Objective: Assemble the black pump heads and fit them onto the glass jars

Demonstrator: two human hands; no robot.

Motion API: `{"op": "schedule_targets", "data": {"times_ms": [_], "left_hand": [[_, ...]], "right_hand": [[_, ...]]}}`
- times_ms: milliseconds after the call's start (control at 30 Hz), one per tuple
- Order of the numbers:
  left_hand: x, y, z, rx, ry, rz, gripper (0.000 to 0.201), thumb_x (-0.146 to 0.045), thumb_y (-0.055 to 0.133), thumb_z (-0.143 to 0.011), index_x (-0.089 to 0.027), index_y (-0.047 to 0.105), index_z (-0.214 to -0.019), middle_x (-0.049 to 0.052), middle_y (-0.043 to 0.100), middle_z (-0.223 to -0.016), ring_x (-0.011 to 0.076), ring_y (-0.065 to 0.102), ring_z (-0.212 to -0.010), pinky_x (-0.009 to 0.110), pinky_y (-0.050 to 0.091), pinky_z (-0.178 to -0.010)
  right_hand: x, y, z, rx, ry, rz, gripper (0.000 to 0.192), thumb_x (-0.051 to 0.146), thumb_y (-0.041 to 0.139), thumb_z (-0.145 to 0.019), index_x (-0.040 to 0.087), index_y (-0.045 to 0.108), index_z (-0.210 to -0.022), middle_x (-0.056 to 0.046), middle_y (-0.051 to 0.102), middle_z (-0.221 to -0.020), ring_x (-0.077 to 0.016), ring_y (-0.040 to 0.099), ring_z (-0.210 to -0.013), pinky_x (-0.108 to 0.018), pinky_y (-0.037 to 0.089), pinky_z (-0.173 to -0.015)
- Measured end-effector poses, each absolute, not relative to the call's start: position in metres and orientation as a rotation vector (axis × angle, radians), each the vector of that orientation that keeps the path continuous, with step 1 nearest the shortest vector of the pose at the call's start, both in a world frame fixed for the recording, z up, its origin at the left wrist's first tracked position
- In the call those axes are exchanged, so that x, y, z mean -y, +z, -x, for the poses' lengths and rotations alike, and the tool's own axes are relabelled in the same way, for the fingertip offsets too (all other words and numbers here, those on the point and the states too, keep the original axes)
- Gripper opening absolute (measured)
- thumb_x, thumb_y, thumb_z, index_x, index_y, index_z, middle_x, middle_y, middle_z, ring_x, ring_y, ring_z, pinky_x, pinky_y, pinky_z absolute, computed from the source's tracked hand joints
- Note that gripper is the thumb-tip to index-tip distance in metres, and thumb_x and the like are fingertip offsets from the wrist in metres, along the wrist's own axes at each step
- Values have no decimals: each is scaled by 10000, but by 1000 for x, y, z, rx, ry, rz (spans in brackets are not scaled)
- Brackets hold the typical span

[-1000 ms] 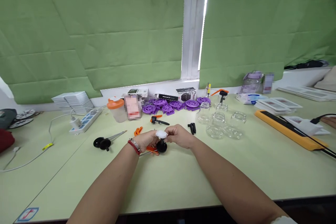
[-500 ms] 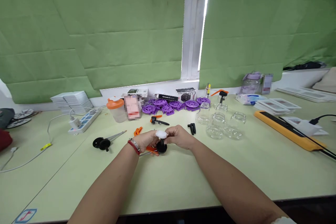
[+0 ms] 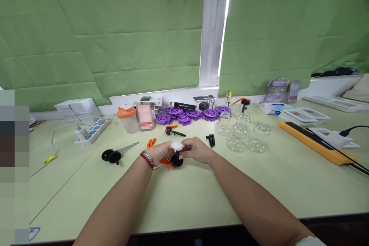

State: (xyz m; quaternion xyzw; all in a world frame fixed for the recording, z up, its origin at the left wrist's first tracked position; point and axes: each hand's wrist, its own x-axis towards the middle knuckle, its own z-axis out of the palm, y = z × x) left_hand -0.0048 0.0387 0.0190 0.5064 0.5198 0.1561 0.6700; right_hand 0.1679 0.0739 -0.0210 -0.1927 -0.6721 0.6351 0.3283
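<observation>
Both hands are pinching one small assembly above the pale green surface [image 3: 201,196]: the left hand [image 3: 160,153] is steadying its black disc base [image 3: 177,161] while the right hand [image 3: 197,149] is gripping the white knobbed cap [image 3: 177,146]. Beyond that cap, clear glass jars [image 3: 245,136] and purple plastic wheels [image 3: 190,115] are lying unassembled.

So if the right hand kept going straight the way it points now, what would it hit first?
The right hand points left, so it would likely first meet the white cap it already pinches, then the left hand just beyond. Depth is hard to judge.
</observation>
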Motion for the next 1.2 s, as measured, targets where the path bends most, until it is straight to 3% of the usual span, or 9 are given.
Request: {"op": "schedule_targets", "data": {"times_ms": [300,467,567,800,1200], "left_hand": [[-38,19,6,-1137,360,-1131,518,-567,545,-625,-196,558,-987,45,599,-651,169,548,-465,238,358,-393],[-38,18,7,-1130,368,-1125,445,-549,536,-632,-184,572,-884,48,590,-656,169,558,-494,232,357,-411],[-38,18,8,-1135,355,-1114,440,-555,529,-622,-170,571,-831,65,596,-680,176,568,-510,231,350,-406],[-38,17,9,-1125,376,-1119,478,-568,536,-633,-196,567,-933,51,607,-694,179,574,-510,234,360,-416],[-37,19,8,-1150,394,-1111,458,-564,550,-655,-199,576,-930,58,623,-731,197,590,-611,262,410,-494]], "right_hand": [[-75,-23,-170,1780,1617,542,338,204,833,-469,129,621,-722,39,566,-630,-94,506,-596,-251,422,-606],[-74,-22,-170,1796,1619,534,304,210,815,-512,136,572,-679,31,565,-658,-95,518,-619,-254,427,-621],[-74,-22,-169,1792,1601,492,322,193,807,-527,147,581,-753,35,563,-692,-96,519,-642,-255,427,-639],[-74,-24,-168,1828,1586,486,265,200,781,-573,149,569,-722,32,554,-696,-100,512,-649,-254,416,-637],[-73,-22,-168,1802,1611,491,294,249,800,-549,149,559,-684,27,566,-681,-101,521,-637,-259,431,-644]]}}
